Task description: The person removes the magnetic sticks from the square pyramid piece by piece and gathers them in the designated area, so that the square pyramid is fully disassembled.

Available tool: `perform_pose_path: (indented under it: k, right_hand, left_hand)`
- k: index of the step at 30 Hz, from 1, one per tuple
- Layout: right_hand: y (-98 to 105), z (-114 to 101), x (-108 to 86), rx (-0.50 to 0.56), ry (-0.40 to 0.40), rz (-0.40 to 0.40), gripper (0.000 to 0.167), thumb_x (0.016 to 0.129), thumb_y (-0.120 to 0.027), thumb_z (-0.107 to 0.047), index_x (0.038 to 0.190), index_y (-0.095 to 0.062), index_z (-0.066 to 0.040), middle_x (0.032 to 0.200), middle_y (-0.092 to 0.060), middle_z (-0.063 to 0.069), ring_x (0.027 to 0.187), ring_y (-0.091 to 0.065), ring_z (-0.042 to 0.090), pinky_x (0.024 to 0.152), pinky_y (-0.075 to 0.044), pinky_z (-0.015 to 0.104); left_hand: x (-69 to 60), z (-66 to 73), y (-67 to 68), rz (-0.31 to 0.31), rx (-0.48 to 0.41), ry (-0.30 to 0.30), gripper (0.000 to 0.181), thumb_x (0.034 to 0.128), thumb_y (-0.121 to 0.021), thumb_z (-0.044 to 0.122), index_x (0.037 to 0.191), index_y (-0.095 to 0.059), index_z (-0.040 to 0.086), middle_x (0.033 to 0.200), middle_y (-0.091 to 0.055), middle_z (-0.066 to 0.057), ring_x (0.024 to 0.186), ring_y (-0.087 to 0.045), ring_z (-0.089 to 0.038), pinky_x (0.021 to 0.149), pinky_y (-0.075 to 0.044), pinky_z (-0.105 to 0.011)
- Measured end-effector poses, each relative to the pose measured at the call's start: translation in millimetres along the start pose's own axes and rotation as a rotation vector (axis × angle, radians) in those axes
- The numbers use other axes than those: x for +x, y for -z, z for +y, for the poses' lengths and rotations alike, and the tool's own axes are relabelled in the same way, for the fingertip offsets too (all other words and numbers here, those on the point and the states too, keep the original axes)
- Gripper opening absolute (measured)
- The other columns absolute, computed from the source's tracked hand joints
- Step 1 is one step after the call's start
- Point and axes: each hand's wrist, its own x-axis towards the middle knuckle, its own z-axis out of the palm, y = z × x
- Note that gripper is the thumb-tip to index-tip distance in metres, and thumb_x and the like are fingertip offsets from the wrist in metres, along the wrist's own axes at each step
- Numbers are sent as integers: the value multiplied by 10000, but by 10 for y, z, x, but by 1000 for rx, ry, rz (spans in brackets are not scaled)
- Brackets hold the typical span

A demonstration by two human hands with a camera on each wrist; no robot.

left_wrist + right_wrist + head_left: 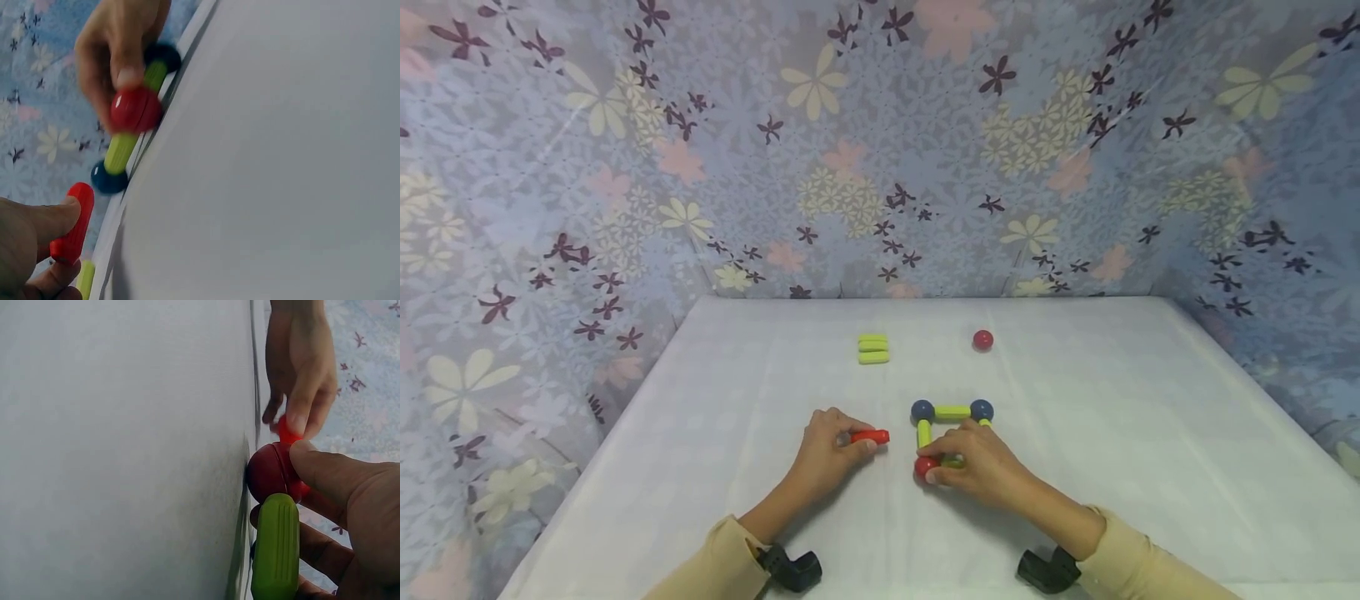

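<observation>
Red rod [869, 436]: pinched by the thumb and fingers of the left hand [831, 450]; its long axis is laid side to side, like the far edge of the table [737, 400]
Corner red ball [925, 470]: pinched by the right hand [981, 467]; it is found right of the rod's bare tip, a bit farther from the far edge; a gap is left between
Counts: one red rod; two blue balls [922, 411]; four joined yellow rods [952, 412], partly covered; three loose yellow rods [873, 358] and one loose red ball [983, 339], set towards the far edge

Place: room type unclear | floral backdrop [737, 158] | white-covered table [745, 383]
</observation>
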Motion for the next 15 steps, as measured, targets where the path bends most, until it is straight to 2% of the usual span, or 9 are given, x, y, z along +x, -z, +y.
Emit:
perform_pose_path:
  k: [3,9,12,15]
  right_hand:
    - [5,7,-8,5,1,-4,296,748,-770,-320,1038,-729,-284,886,-696,-170,855,-438,69,731,-348,252]
    - [6,8,-4,6,-4,-7,307,745,-772,-335,1045,-729,-282,887,-701,-159,854,-429,62,726,-351,249]
    - [5,7,-2,7,-4,-5,304,749,-770,-338,1045,-730,-281,888,-703,-154,854,-429,61,725,-349,247]
    - [-1,4,-1,3,-8,3,297,746,-772,-339,1036,-732,-287,878,-698,-162,849,-428,58,724,-348,244]
  left_hand:
    - [243,-26,-16,51,58,30,187,796,-706,247,973,-740,201,873,-569,18,858,-415,-161,709,-303,-306]
    - [778,-87,-94,133,218,39,229,787,-688,203,1011,-737,207,913,-596,-3,874,-442,-188,753,-310,-342]
    - [973,-101,-140,143,313,27,233,804,-695,199,1034,-728,209,940,-609,-20,903,-465,-209,783,-331,-369]
    - [1112,-112,-171,154,378,15,228,815,-698,203,1042,-717,208,964,-605,-41,932,-470,-225,800,-343,-385]
